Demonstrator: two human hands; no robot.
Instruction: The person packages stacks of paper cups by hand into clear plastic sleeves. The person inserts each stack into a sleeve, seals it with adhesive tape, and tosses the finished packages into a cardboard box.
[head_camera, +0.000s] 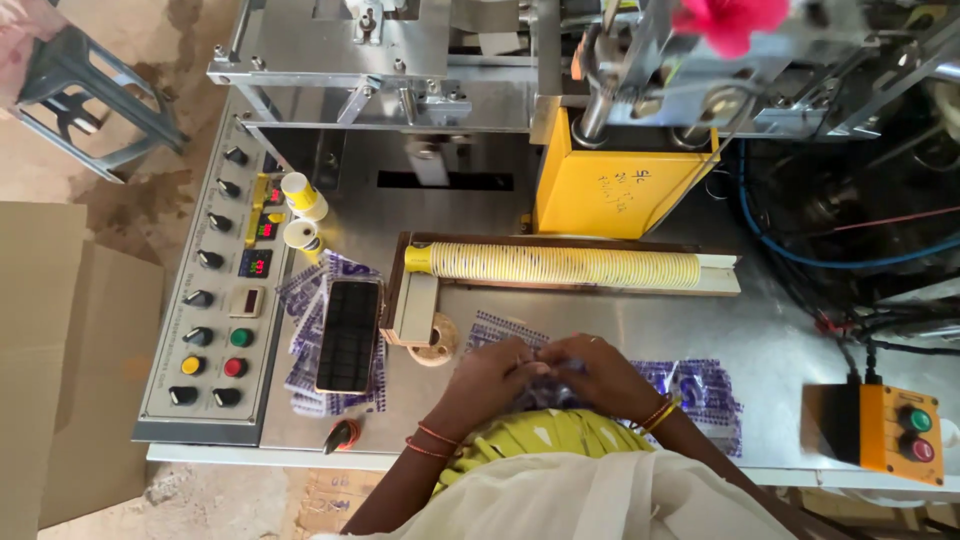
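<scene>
At the far left, flattened cardboard (60, 350) lies on the floor beside the control panel (215, 300) with its row of black knobs and coloured buttons. Just right of it, 2 small paper cups (303, 215) lie on the steel bench (780, 330), and a dark phone (348, 335) rests on a pile of purple printed plastic bags (305, 300). A long stack of nested yellow paper cups (560, 266) lies on its side in a wooden trough, well apart from the hands.

Near the front edge of the bench, the left hand (490, 375) and right hand (600, 372) meet, both grips pinched on the thin purple plastic bag (545, 385) held between them, just above more bags spread flat on the steel (705, 390). The film looks very light, limp and slippery; it would likely crumple or cling, so pinching at the mouth edge with the fingertips seems the best hold. How tightly each finger closes cannot be told, since the fingers overlap.

Further right stands a yellow machine housing (620, 185), then blue cables (800, 250) and an orange switch box (900, 432) with 2 buttons. Nothing lies between the hands and the loose bags
</scene>
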